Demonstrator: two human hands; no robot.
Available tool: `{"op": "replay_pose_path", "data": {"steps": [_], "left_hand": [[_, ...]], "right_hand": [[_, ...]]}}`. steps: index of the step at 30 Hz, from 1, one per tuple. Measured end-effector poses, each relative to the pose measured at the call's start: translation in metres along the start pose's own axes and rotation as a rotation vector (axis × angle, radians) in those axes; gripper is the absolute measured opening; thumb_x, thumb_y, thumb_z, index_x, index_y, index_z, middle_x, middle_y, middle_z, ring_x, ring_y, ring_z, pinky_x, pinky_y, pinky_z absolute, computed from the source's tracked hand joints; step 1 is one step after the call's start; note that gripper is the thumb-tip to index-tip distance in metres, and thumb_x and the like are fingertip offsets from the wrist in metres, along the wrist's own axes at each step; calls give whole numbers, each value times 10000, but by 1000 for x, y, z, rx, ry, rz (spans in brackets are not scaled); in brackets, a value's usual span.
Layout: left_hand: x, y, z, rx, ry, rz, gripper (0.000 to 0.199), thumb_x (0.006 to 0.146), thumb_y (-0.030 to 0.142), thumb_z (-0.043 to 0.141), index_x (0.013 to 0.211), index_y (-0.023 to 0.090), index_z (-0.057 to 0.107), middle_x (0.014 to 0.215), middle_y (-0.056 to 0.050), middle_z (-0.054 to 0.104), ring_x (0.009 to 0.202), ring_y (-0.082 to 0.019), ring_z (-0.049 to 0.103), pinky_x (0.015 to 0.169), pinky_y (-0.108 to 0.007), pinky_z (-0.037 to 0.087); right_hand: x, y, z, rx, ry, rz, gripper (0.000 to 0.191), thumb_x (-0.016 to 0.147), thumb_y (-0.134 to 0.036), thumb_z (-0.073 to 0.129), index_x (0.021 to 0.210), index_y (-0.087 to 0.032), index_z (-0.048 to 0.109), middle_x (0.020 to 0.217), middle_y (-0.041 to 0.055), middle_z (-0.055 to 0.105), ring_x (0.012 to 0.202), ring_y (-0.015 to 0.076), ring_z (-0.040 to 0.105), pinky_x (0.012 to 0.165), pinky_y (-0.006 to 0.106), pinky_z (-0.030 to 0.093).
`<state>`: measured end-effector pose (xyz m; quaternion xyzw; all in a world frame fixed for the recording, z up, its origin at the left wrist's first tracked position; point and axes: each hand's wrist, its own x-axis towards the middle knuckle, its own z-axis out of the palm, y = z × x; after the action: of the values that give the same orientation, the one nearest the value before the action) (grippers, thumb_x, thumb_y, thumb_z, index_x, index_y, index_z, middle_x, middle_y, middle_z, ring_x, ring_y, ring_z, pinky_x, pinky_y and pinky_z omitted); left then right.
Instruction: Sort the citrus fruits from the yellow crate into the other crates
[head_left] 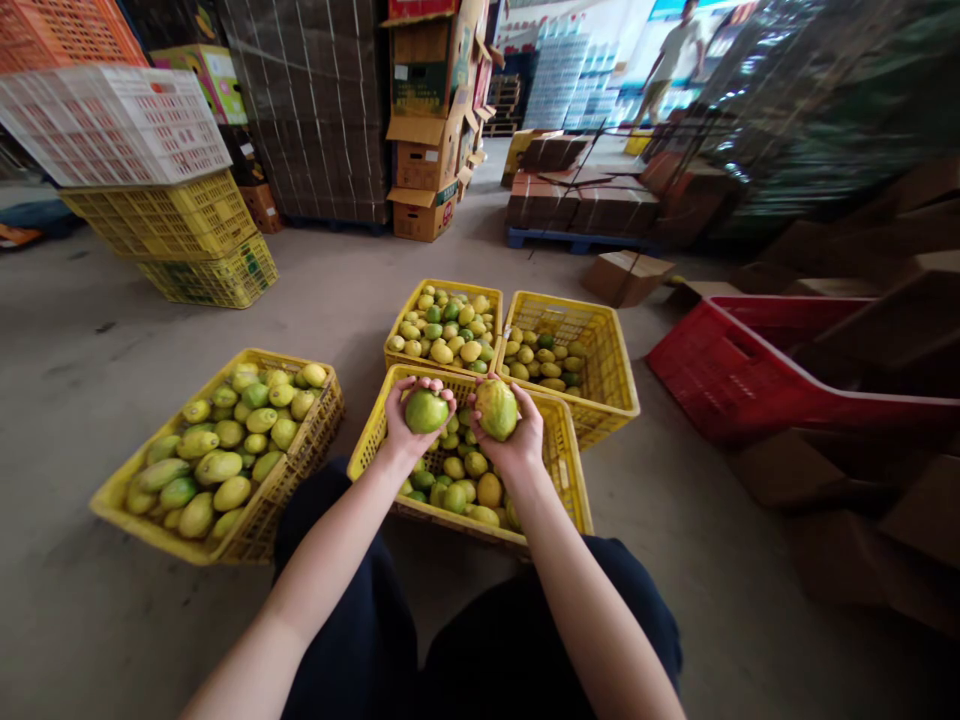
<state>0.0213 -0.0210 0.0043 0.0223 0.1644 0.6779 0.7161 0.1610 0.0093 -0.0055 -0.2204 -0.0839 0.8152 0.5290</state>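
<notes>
My left hand [405, 425] is wrapped round a green lemon [427, 411]. In my right hand [525, 430] sits a yellow-green lemon [496, 409] with a bumpy skin and brownish marks. Both are held up over the near yellow crate [564, 450], whose green and yellow lemons [475, 464] partly show beneath my wrists. Directly behind it stand a yellow crate [442, 362] full of small, mostly yellow lemons and another crate [607, 350] with lemons only at its bottom. To the left, a tilted-looking yellow crate [247, 545] is heaped with larger lemons [217, 466].
At the right is a red crate [720, 390] with cardboard boxes [795, 470] around it. Stacked crates [172, 225] stand at the back left. Behind are wrapped carton stacks [311, 120] and a blue pallet [570, 240] bearing cartons. A person [675, 60] is in the far background.
</notes>
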Motion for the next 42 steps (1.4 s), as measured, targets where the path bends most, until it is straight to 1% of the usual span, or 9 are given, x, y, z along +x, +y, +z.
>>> {"op": "replay_pose_path", "data": {"steps": [7,15,22,30,37,42], "left_hand": [[1,0,-1,-25,-33,-11,199,801,206,470,628,159,555,626,-5,568,606,-111,561,652,-248,512],[1,0,-2,-33,-44,-23,193,795,208,479,625,157,553,628,-8,574,608,-112,572,648,-247,521],[-1,-1,-1,-4,-19,-7,174,787,206,496,626,165,548,626,-7,570,607,-116,565,643,-255,518],[1,-1,-1,-29,-45,-27,214,804,217,462,616,162,545,629,-1,567,603,-107,567,651,-244,511],[0,0,-1,6,-32,-3,154,776,205,505,631,162,539,632,-7,578,603,-112,568,639,-256,523],[0,0,-1,7,-36,0,177,789,208,492,625,162,541,628,-8,574,601,-112,567,635,-255,527]], "right_hand": [[1,1,0,0,17,-12,249,747,-262,602,983,-197,648,854,30,736,691,180,680,466,236,526],[1,1,-1,6,14,-5,221,729,-258,621,939,-200,651,848,28,738,679,179,682,462,233,530],[3,1,-3,6,-4,2,212,728,-261,629,930,-203,651,856,29,739,692,176,682,472,232,532],[1,1,1,8,23,2,220,733,-251,613,942,-197,649,849,34,737,679,181,680,462,235,529],[1,1,-1,2,7,-1,235,719,-258,632,947,-203,645,855,26,736,687,179,681,465,232,529],[1,1,0,-1,10,-1,239,735,-260,616,966,-203,643,855,25,736,693,178,681,470,233,528]]}}
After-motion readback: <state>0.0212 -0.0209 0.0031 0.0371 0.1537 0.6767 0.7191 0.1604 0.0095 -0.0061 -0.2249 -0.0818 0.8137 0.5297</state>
